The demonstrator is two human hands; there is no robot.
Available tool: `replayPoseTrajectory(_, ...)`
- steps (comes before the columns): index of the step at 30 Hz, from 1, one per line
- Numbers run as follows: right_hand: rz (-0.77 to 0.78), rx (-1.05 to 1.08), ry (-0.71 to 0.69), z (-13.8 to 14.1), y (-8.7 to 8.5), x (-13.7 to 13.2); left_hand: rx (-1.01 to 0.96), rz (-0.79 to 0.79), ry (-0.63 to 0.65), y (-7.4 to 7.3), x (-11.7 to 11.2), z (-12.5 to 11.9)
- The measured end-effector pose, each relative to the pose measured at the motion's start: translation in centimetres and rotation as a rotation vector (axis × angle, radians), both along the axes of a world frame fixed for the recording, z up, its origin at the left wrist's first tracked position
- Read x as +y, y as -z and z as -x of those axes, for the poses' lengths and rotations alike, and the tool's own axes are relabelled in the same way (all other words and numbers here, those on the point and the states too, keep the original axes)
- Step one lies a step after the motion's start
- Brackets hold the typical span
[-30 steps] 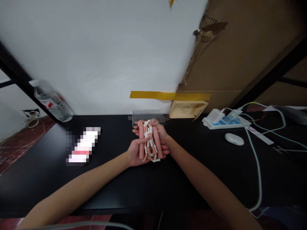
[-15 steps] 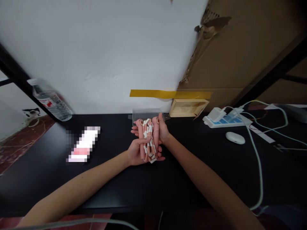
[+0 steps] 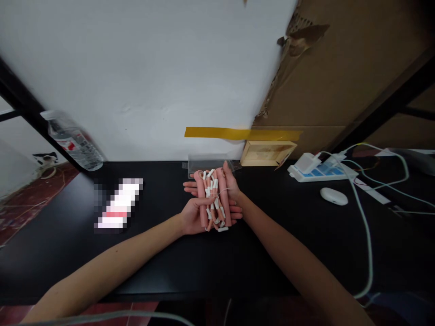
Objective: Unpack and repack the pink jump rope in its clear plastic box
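Observation:
A bundled jump rope (image 3: 213, 188) lies across my two palms, its pink and white beads folded between two pink handles (image 3: 224, 199). My left hand (image 3: 190, 218) grips it from the near left, thumb laid over the beads and fingers passing underneath to show at the right. On the far side, my right hand (image 3: 233, 184) cradles the bundle from below. Its thumb points up beside the right handle, and its fingertips stick out past the left handle. Most of both palms is hidden by the rope. A clear plastic case (image 3: 193, 162) is just behind the hands.
On the black table (image 3: 152, 267) a blurred-out bright rectangle (image 3: 120, 203) lies at left, near a clear bottle (image 3: 76, 145). To the right are a shallow wooden tray (image 3: 268, 144), a power strip (image 3: 319, 172) with white cables, and a white earbud case (image 3: 334, 196). A wall stands behind.
The two handles have spread farther apart, the right one shifting rightward, so the beaded bundle looks wider. My left fingertips reach out farther to the right underneath.

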State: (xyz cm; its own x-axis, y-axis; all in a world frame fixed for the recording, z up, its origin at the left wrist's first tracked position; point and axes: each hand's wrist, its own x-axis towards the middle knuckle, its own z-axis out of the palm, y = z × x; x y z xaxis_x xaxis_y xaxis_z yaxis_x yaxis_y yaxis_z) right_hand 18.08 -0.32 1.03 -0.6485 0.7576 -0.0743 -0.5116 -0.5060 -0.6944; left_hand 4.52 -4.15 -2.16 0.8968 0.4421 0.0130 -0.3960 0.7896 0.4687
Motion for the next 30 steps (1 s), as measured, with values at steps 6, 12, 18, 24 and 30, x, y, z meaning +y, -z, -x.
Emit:
replayPoseTrajectory(6,0.015,0.029,0.02,0.1,1.3,0.9,0.032,-0.049,0.026,0.1,0.2,0.0)
replayPoseTrajectory(12,0.039,0.06,0.019,-0.1,2.1,1.7,0.052,-0.042,0.033,0.4,0.3,0.2)
replayPoseTrajectory(18,0.045,0.033,0.042,0.1,1.1,1.4,0.034,-0.043,0.017,0.2,0.4,0.1)
replayPoseTrajectory(24,-0.006,-0.034,0.079,0.2,0.2,0.6,-0.005,-0.027,0.03,-0.3,0.2,0.2)
replayPoseTrajectory(30,-0.023,-0.041,0.048,0.0,1.0,1.1,0.004,-0.033,0.028,-0.4,0.1,0.2)
